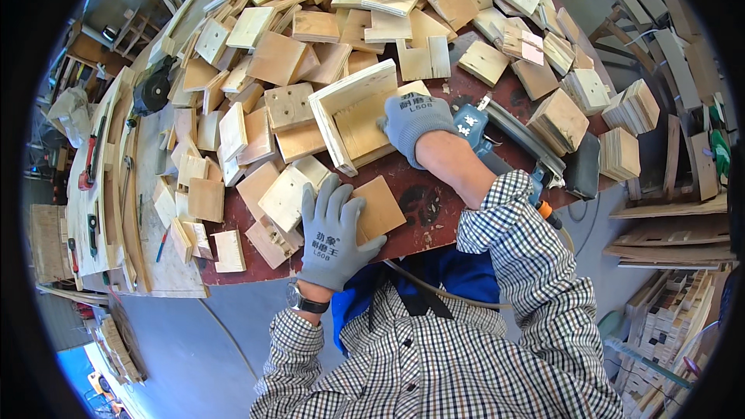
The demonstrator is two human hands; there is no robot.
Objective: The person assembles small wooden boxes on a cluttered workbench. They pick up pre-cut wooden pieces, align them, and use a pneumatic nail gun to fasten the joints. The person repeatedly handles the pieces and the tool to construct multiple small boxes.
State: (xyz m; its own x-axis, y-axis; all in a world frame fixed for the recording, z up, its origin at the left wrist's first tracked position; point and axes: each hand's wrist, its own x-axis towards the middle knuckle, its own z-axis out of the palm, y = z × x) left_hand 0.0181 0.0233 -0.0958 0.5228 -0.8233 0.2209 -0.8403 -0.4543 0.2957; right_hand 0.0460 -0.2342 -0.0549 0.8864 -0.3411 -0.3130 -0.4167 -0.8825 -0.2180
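Observation:
My left hand (334, 237), in a grey work glove with a watch at the wrist, lies palm down near the table's front edge. Its fingers are spread, with the thumb and fingertips against a square plywood piece (382, 209). Farther off, my right hand (423, 126), gloved alike, is closed at the right side of an open plywood box (365, 120) made of joined boards. The glove hides its fingertips. Just right of that hand lies a blue nail gun (472, 124) with a long dark magazine (528, 140).
Loose plywood blocks (314, 27) are heaped over the dark red table (283, 270). Stacked blocks (619, 154) stand at its right edge. Long boards with a black tape measure (155, 89) and hand tools (91, 159) lie left. An air hose (442, 289) crosses before my body.

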